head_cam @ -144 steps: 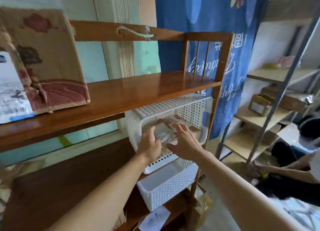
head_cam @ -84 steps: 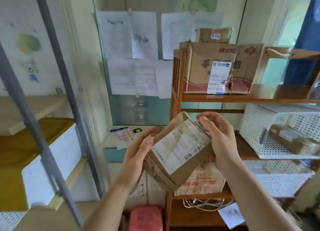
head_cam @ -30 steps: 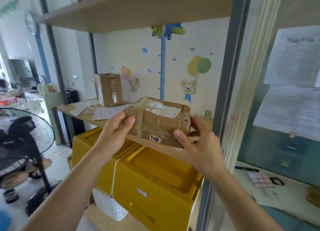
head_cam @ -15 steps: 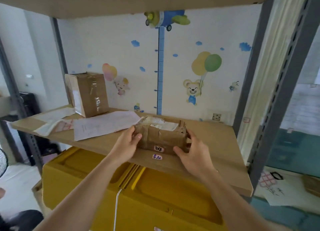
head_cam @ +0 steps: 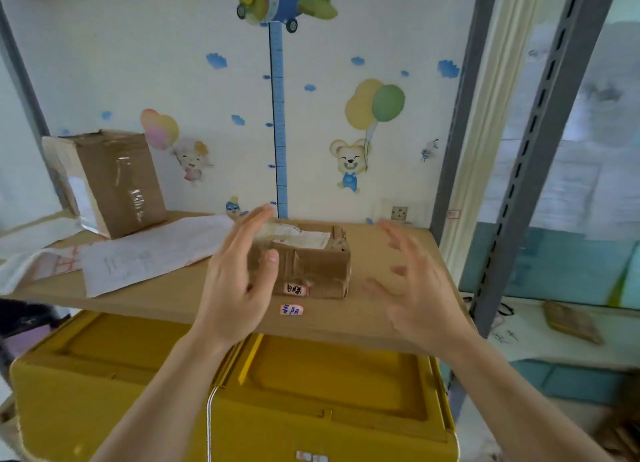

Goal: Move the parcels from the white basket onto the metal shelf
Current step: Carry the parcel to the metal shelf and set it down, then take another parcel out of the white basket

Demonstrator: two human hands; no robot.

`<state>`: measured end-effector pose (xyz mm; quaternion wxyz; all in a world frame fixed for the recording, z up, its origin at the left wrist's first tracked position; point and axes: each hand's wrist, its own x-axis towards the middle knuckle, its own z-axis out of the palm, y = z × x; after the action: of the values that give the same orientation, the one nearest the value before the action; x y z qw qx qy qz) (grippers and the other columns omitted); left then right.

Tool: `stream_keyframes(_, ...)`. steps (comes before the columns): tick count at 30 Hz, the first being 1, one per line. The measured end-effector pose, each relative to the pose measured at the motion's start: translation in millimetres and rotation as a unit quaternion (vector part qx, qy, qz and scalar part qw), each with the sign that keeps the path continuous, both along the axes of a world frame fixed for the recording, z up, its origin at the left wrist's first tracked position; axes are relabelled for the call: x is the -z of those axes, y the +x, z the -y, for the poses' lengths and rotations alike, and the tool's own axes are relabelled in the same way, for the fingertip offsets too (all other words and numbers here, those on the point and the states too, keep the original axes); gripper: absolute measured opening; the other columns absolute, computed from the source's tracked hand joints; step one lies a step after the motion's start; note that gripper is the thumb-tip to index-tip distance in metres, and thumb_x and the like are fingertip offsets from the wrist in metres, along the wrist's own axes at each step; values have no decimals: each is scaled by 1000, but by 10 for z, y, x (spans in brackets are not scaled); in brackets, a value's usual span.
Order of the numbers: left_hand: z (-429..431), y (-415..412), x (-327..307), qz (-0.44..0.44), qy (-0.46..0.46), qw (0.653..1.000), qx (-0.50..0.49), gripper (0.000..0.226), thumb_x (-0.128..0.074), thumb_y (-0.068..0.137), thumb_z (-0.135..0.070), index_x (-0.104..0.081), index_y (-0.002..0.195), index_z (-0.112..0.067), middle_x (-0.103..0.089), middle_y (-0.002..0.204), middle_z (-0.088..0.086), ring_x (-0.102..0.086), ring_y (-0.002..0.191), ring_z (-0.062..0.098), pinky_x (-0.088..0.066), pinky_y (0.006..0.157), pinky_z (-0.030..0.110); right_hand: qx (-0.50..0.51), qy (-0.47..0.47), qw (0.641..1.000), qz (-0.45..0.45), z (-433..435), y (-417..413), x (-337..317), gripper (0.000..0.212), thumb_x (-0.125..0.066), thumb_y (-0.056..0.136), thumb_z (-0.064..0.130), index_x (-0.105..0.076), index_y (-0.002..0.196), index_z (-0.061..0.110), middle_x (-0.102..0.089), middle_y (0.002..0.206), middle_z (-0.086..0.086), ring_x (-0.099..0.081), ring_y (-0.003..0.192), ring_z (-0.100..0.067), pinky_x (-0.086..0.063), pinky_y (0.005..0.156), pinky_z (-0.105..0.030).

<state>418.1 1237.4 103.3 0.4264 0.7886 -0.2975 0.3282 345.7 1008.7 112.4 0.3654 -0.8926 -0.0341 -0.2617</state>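
A small brown cardboard parcel (head_cam: 311, 261) with a white label on top rests on the wooden board of the metal shelf (head_cam: 388, 309), near its front edge. My left hand (head_cam: 239, 281) hovers open in front of the parcel's left side, fingers spread, holding nothing. My right hand (head_cam: 415, 288) is open to the right of the parcel, a clear gap between them, and it looks blurred. The white basket is out of view.
A taller taped cardboard box (head_cam: 110, 181) stands at the shelf's back left, with loose papers (head_cam: 145, 250) beside it. A yellow plastic crate (head_cam: 311, 399) sits under the shelf. Grey slotted metal posts (head_cam: 540, 143) rise at the right. A pink sticker (head_cam: 291, 310) marks the shelf edge.
Both hands carried the parcel from the white basket to the metal shelf and set it down. Since half a second ago they have let go and drawn back from its sides.
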Motion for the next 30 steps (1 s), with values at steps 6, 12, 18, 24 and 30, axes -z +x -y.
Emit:
stream_keyframes(6, 1112, -418, -356, 48, 63, 979, 187, 53, -51, 98, -11, -44, 149, -6, -47, 155, 2, -37, 148, 10, -30, 119, 25, 44, 6, 995, 90, 716, -749, -231, 73, -72, 87, 26, -40, 151, 29, -46, 151, 22, -44, 136, 5, -46, 105, -24)
stream_keyframes(12, 2821, -1027, -365, 107, 72, 925, 356, 49, -48, 96, -11, -49, 144, 0, -48, 153, 8, -41, 146, 17, -27, 117, 20, 205, -12, 968, 144, 2024, -1968, -213, 78, -77, 80, 24, -44, 150, 22, -52, 149, 12, -46, 138, -2, -51, 103, -36)
stream_keyframes(18, 4627, -2239, -245, 93, 44, 855, 508, 50, -53, 95, -6, -48, 145, -5, -48, 153, 5, -40, 145, 12, -30, 115, 20, 364, -38, 919, 147, 3264, -3637, -100, 79, -78, 79, 26, -43, 150, 24, -52, 148, 14, -54, 132, -6, -50, 105, -42)
stream_keyframes(24, 6114, -3575, -106, 64, 53, 800, 594, 54, -53, 99, -18, -43, 151, -11, -43, 158, 0, -36, 147, 6, -31, 117, 24, 468, -45, 873, 129, 4298, -5106, 46, 79, -80, 77, 19, -46, 148, 23, -56, 145, 10, -60, 113, 2, -52, 95, -37)
stream_keyframes(30, 7349, -4304, -9, 18, 57, 781, 621, 53, -52, 97, -20, -42, 147, -33, -37, 147, -34, -33, 138, -17, -29, 112, 11, 484, -40, 866, 120, 5197, -5715, 76, 78, -78, 76, 21, -46, 147, 27, -55, 144, 14, -63, 110, -10, -51, 101, -46)
